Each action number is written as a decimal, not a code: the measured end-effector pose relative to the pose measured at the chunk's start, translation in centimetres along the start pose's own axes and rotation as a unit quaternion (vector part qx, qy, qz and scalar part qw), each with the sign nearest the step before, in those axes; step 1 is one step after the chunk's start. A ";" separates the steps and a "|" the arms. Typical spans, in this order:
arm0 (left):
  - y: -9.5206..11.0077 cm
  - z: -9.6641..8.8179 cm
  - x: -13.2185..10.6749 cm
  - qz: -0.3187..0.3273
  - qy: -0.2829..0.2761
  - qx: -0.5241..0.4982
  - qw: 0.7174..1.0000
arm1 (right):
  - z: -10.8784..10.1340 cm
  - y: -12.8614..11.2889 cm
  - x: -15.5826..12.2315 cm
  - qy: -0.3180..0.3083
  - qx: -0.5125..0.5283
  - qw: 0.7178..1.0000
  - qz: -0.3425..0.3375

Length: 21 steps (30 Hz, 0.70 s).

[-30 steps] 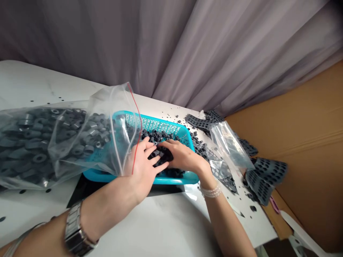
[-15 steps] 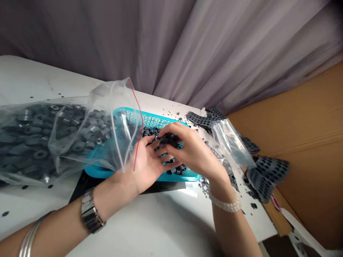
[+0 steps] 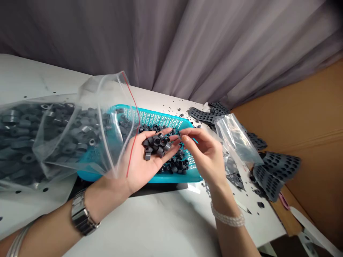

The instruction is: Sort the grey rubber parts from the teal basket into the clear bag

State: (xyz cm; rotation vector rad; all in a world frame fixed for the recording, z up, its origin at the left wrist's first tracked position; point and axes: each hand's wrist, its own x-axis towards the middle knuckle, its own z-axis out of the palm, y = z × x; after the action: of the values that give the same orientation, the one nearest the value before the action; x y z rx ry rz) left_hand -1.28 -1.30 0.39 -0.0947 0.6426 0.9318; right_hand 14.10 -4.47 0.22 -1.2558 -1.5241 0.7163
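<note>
The dark rings (image 3: 161, 152) heaped loosely on the left hand (image 3: 142, 166) could roll into the blue basket (image 3: 166, 177) below if its open, palm-up grip tips or the fingers spread. The right hand (image 3: 207, 153) bends in close beside, its grip narrow; whether it pinches a ring, I cannot tell.

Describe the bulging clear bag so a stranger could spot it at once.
On the white table, find the turquoise basket. To its left, covering part of it in this view, lies the bulging bag. Unlike the flatter bag at right, it is packed with dark grey ring-shaped pieces and has a red line near its mouth.
</note>
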 end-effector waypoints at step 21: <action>-0.1 0.0 0.4 -0.038 -0.005 -0.025 0.999 | -0.9 1.5 -0.8 0.007 -0.027 0.998 0.055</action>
State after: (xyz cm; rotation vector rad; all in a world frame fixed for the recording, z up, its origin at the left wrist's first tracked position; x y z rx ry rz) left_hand -1.04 -1.14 0.13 -0.1588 0.6030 0.8746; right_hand 15.46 -4.90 -1.06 -1.3922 -1.4800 0.7402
